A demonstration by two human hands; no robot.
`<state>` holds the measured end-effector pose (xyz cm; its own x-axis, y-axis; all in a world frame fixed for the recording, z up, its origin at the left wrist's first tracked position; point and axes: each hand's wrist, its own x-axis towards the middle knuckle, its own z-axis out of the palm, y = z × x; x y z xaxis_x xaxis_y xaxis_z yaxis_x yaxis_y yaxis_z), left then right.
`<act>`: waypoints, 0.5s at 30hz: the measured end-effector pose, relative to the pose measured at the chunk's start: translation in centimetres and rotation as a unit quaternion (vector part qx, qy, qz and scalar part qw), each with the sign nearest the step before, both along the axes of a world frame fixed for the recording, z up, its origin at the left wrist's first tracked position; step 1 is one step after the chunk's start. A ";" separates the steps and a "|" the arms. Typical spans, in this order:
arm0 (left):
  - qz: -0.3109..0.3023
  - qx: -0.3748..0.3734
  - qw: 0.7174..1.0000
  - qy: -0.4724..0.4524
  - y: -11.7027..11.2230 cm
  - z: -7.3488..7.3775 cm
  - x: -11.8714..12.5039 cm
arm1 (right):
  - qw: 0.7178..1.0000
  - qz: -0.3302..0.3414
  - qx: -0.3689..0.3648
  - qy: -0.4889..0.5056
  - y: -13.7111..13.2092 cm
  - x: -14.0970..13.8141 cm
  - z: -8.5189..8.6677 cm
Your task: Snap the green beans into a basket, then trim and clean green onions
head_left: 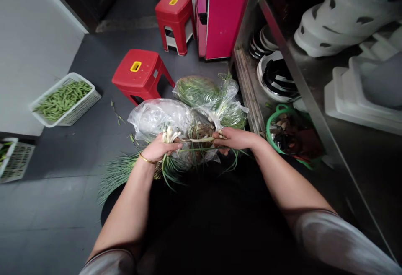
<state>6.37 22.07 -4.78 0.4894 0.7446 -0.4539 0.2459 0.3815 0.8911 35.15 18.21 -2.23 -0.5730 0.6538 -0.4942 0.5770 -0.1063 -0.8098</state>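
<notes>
From here I see the left hand (157,149) closed around a green onion bunch (169,135), perhaps for holding it together; the right hand (235,138) pinches one stalk (202,140), probably to steady it, near the plastic bag (157,115).

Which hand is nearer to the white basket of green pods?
Left. In view, the left hand is right of the basket, with floor between; the right hand is farther right.

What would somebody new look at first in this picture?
Probably the pink cabinet at the top, with two red stools to its left. Next, in the middle, the left hand grips a bunch of spring onions while the right hand holds one stalk. On the left, green pods fill a white basket.
</notes>
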 end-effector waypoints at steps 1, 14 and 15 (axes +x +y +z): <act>-0.020 0.000 1.000 0.002 0.2 0.0 0.1 | 1.000 0.008 0.003 -0.002 0.0 0.5 0.1; 0.052 0.081 0.987 0.129 1.0 0.8 -4.0 | 0.996 -0.086 0.000 0.015 -0.8 7.4 0.1; 0.049 0.100 0.977 0.180 1.3 0.6 -3.6 | 0.995 -0.096 0.021 0.018 -0.7 7.0 0.0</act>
